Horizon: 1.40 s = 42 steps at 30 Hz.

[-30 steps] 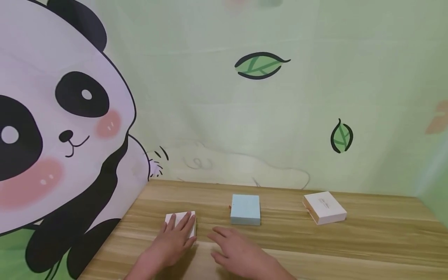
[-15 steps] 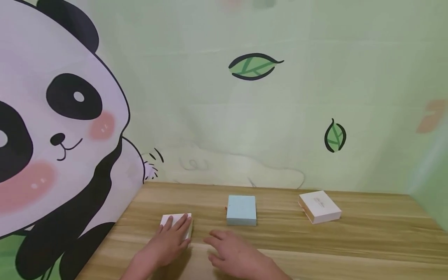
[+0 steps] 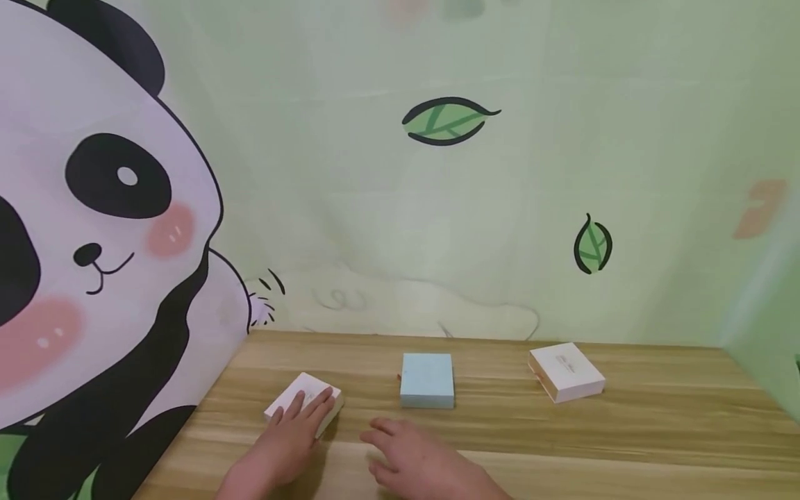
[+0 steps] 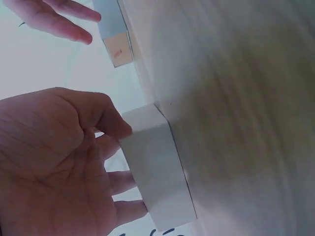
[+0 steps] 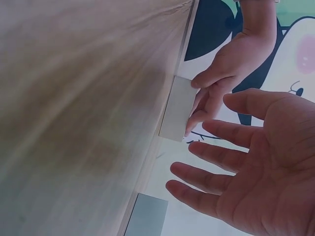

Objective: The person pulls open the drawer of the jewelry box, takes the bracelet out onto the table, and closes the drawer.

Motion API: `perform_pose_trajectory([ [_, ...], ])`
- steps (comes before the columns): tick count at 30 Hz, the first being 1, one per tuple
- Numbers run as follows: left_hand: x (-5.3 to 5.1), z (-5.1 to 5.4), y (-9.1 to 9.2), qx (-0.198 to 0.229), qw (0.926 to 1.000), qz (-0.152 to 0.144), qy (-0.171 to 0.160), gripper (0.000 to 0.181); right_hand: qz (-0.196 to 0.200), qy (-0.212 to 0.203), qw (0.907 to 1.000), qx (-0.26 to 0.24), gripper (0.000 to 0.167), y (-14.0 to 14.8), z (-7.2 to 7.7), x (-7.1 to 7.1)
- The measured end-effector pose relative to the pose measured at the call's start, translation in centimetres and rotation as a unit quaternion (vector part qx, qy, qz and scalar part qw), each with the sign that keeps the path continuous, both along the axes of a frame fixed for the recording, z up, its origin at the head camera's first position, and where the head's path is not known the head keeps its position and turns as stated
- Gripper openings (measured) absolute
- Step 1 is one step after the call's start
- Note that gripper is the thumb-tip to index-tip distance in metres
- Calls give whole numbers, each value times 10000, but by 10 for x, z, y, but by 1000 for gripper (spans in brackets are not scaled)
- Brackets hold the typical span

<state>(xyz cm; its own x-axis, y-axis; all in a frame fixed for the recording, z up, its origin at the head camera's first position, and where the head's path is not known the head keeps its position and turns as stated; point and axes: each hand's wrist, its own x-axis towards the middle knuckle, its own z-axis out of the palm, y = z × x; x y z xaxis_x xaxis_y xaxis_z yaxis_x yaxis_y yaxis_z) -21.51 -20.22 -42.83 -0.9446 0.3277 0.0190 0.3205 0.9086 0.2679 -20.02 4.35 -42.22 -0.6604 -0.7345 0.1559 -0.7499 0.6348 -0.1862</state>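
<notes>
My left hand (image 3: 284, 444) rests on top of a small white box (image 3: 301, 387) at the table's left, fingers laid nearly straight across its lid. In the left wrist view, the thumb tip touches the upper edge of the white box (image 4: 160, 177), and the fingertips meet its top. The box lies flat, turned at an angle. My right hand (image 3: 419, 455) hovers over the table to the right, holding nothing; its fingers are spread and relaxed in the right wrist view. Just beyond it lies a light blue box (image 3: 427, 378).
A second white box (image 3: 567, 370) with faint lettering and a pinkish side sits at the right, slightly turned. The wooden table (image 3: 675, 417) ends at a pale green backdrop (image 3: 500, 208) printed with leaves and a large panda (image 3: 112, 278).
Under my left hand, the white box has rotated from nearly square to angled. The right hand has barely moved. The head view has shifted a little.
</notes>
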Motion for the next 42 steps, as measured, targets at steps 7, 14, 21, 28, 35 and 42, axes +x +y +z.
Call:
perform_pose_trajectory([
  [7, 0, -1, -2, 52, 10000, 0, 81, 52, 21, -108, 9999, 42, 40, 0, -1, -2],
  [14, -10, -5, -5, 262, 9994, -144, 191, 50, -16, -133, 9999, 40, 40, 2, 1, -1],
  [21, -18, -10, -16, 531, 9953, -563, 588, 56, -166, -285, 9994, -33, 39, 5, 2, 0],
  [28, -15, 1, -19, 377, 9983, -441, 49, 62, -43, -31, 10000, -41, 39, 1, 3, 0],
  [35, -15, 11, -19, 442, 9980, -453, 9, 63, -139, -61, 9999, 2, 40, 2, 8, -1],
  [42, -20, 4, -12, 388, 9960, -681, 435, 36, -123, -105, 9998, 65, 39, 3, 7, -1],
])
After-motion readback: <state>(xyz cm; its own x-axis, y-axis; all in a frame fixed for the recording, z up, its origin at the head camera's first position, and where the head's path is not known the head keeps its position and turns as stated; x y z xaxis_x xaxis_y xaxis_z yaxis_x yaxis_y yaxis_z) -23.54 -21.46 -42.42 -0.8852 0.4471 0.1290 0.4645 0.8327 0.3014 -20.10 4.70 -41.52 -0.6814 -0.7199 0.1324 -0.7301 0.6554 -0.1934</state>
